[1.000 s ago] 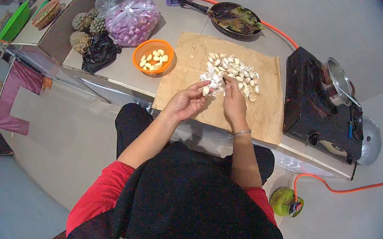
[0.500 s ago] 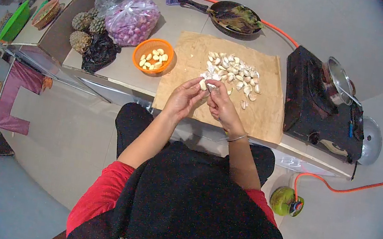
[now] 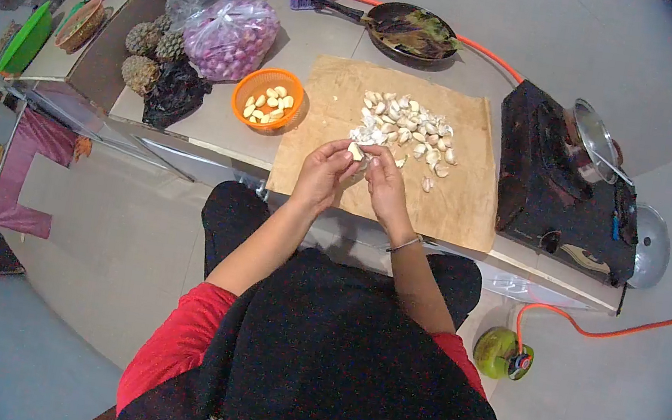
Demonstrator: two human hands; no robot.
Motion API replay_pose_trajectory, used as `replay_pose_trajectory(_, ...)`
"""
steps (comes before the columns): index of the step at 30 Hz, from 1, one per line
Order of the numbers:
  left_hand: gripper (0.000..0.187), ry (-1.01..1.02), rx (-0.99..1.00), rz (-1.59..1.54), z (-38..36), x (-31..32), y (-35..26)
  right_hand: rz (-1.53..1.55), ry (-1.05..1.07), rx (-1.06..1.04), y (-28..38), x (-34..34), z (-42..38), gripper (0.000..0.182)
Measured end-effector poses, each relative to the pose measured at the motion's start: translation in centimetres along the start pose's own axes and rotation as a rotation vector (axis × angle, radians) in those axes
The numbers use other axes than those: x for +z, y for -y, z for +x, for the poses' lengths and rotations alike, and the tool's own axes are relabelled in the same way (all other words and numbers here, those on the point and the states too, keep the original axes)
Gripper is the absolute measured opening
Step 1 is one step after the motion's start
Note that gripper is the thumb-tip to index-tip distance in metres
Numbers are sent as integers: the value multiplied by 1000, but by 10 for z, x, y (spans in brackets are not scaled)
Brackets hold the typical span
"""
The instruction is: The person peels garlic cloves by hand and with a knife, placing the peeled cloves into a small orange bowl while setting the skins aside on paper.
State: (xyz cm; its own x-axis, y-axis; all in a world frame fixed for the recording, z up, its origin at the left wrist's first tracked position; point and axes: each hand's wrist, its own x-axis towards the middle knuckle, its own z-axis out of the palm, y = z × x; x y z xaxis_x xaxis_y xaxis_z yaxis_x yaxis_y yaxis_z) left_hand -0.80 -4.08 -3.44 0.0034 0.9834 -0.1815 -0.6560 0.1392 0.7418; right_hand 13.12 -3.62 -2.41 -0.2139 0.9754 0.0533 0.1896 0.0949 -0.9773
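Note:
Both my hands meet over the near edge of a brown paper sheet (image 3: 459, 202). My left hand (image 3: 321, 175) pinches a garlic clove (image 3: 355, 151) between thumb and fingers. My right hand (image 3: 384, 181) touches the same clove from the right; a thin blade seems to sit in it, but I cannot tell for sure. A pile of unpeeled garlic cloves (image 3: 405, 125) lies on the paper just beyond my fingers. An orange basket (image 3: 268, 98) with peeled cloves stands left of the paper.
A black gas stove (image 3: 561, 187) with a steel pot stands at the right. A frying pan (image 3: 411, 30) lies behind the paper. A bag of shallots (image 3: 232, 34), pineapples (image 3: 144, 51) and a black bag sit at the left. An orange hose runs to a green gas cylinder (image 3: 501, 354).
My right hand has drawn back from the pile toward me and joined my left hand. Both hands now hold one clove, slightly nearer the paper's front edge.

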Motion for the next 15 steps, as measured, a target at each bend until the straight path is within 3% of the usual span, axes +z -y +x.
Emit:
replay_pose_trajectory(1,26,-9,4,-1,0,0,1,-175,-48,-36,-1,2,0,23)
replay_pose_trajectory(4,26,-29,13,4,-3,4,1,-314,-56,86,10,6,-5,25)
replay_pose_trajectory(10,25,-46,27,42,-7,8,-5,-385,-197,-117,0,10,1,26)
replay_pose_trajectory(13,24,-51,29,-11,-9,10,-10,305,148,257,22,-10,3,28)
replay_pose_trajectory(15,24,-42,39,-52,-6,5,-8,400,179,250,37,-9,-1,30)
